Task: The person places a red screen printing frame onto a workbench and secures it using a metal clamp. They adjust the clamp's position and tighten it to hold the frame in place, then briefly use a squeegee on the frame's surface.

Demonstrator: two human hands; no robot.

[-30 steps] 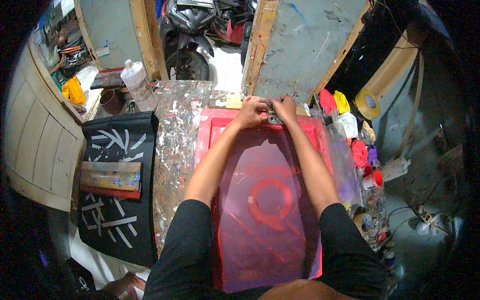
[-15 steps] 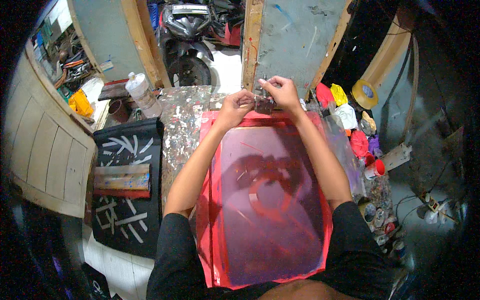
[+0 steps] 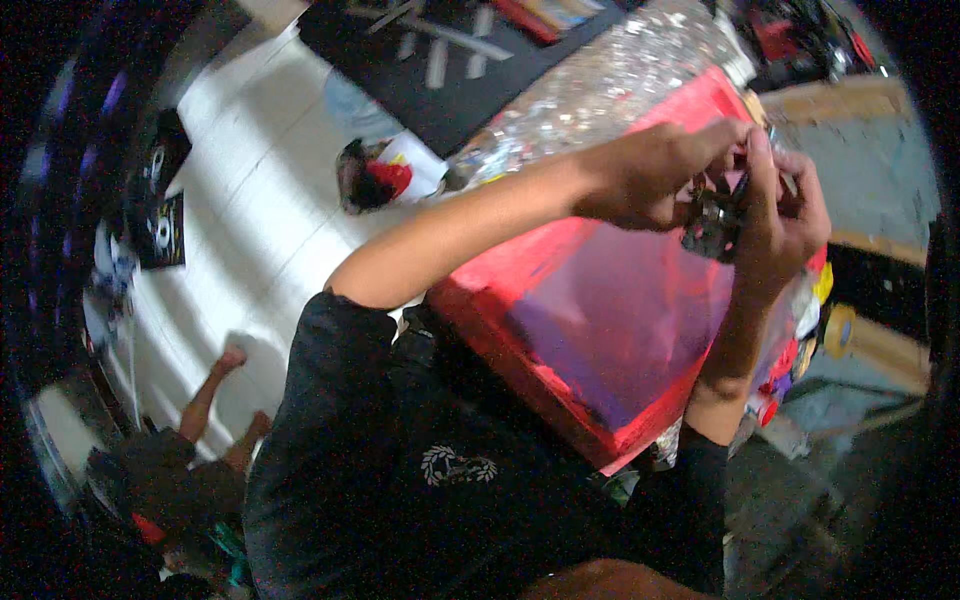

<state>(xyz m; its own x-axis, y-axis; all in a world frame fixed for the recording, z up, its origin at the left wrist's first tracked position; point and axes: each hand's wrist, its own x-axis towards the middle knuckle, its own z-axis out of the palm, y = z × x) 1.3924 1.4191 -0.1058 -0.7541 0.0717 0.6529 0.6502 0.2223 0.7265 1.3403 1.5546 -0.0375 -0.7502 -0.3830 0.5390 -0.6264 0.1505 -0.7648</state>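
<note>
Metal fitting (image 3: 712, 232) lies between the left grip (image 3: 672, 176) and right grip (image 3: 786, 220).

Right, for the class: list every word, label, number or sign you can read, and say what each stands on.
No words or numbers are readable.
Black shirt: white wreath emblem; any lettering too blurred.
Dark items on the white floor: white marks, too small.
Red-framed screen: faint marks, too blurred.

The paint-spattered tabletop (image 3: 610, 95) runs toward the far side, blurred; a red-framed printing screen (image 3: 620, 320) lies across its near right part. Left of it, a black sheet (image 3: 420, 110) bears a squeegee (image 3: 545, 18). On the white tiled floor (image 3: 285, 190) lie black printed pieces (image 3: 172, 250).
</note>
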